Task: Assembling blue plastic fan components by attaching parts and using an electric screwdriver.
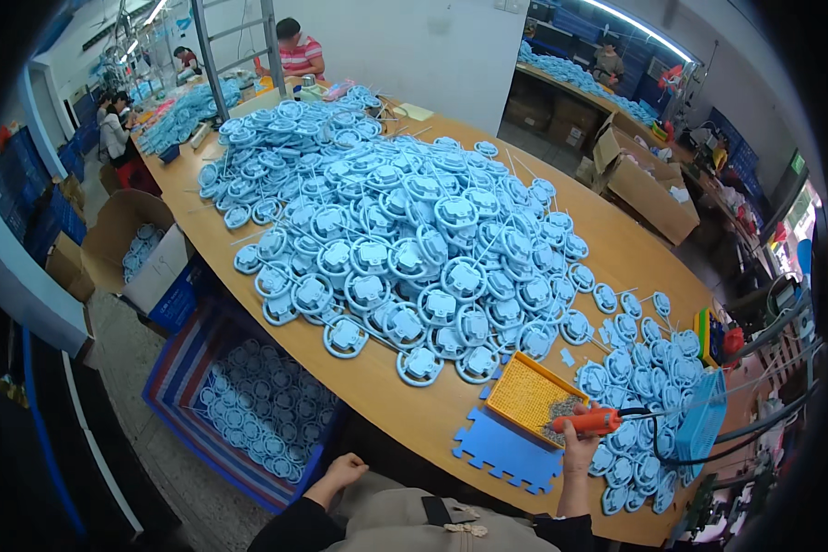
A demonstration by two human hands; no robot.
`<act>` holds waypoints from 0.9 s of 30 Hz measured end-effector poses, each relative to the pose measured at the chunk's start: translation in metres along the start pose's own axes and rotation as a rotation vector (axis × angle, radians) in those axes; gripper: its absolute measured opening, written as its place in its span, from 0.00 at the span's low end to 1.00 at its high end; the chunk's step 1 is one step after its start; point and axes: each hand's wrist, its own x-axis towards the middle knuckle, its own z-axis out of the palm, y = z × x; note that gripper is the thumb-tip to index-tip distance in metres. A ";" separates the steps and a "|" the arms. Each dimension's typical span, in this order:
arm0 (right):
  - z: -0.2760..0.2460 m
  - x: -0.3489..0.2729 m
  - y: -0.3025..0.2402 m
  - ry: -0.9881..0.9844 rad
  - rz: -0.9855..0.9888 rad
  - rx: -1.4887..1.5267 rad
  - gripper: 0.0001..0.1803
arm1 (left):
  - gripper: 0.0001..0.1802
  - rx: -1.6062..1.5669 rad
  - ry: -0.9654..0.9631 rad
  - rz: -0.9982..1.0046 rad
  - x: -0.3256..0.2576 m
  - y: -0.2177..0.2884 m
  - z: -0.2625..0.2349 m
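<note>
Clamping an orange tool (603, 421) by a yellow tray (513, 419), lower right, are the right hand's (577, 440) fingers; whether the left hand's (345, 469), bottom centre, meet, I cannot tell.

A long wood-toned table (391, 416) stretches out in front of me, its bare surface showing along the near edge and down the far right side. Most of it lies under a great heap of pale-blue rings (414, 239), stacked deep in the middle and thinning to single ones at the fringe. Toward the right end sits a second, smaller cluster of rings (646, 382), with a light-blue basket (702, 419) beside it. Near the front edge lies a blue foam mat (499, 453), a yellow tray (523, 424) overlapping it.
</note>
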 end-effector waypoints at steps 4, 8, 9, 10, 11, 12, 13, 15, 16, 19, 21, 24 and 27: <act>0.003 -0.016 0.009 0.037 0.131 -0.060 0.42 | 0.18 -0.020 0.088 -0.009 0.030 -0.031 -0.026; -0.032 -0.024 0.060 0.124 0.016 -0.055 0.36 | 0.18 0.123 0.102 0.039 0.033 -0.028 -0.050; -0.045 -0.022 0.078 0.148 0.038 -0.091 0.34 | 0.18 0.127 0.082 0.005 0.029 -0.030 -0.052; -0.052 -0.022 0.088 0.155 0.059 0.022 0.33 | 0.19 0.161 0.057 -0.017 0.027 -0.035 -0.052; -0.050 -0.022 0.087 0.137 0.056 0.034 0.33 | 0.19 0.191 0.029 -0.042 0.024 -0.040 -0.051; -0.040 -0.026 0.069 0.117 0.067 -0.006 0.31 | 0.19 0.214 -0.006 -0.070 0.016 -0.034 -0.049; -0.028 -0.031 0.045 0.095 0.078 -0.048 0.29 | 0.19 0.205 0.002 -0.077 0.008 -0.025 -0.045; -0.007 -0.041 -0.007 0.050 0.098 -0.133 0.25 | 0.18 0.302 -0.020 -0.004 0.006 0.000 -0.035; -0.005 -0.044 -0.025 0.027 0.108 -0.183 0.23 | 0.18 0.360 -0.015 0.061 0.012 0.013 -0.023; -0.014 -0.038 -0.041 -0.090 0.162 -0.125 0.24 | 0.21 0.675 -0.309 0.075 0.023 0.070 0.022; 0.007 -0.015 -0.018 -0.217 0.174 -0.046 0.25 | 0.23 0.849 -0.613 0.142 0.058 0.036 0.097; 0.028 -0.005 -0.006 -0.392 0.107 0.173 0.28 | 0.25 0.862 -0.999 0.228 0.123 -0.040 0.207; 0.047 0.002 0.014 -0.480 0.024 0.329 0.32 | 0.25 0.846 -1.151 0.346 0.143 -0.065 0.286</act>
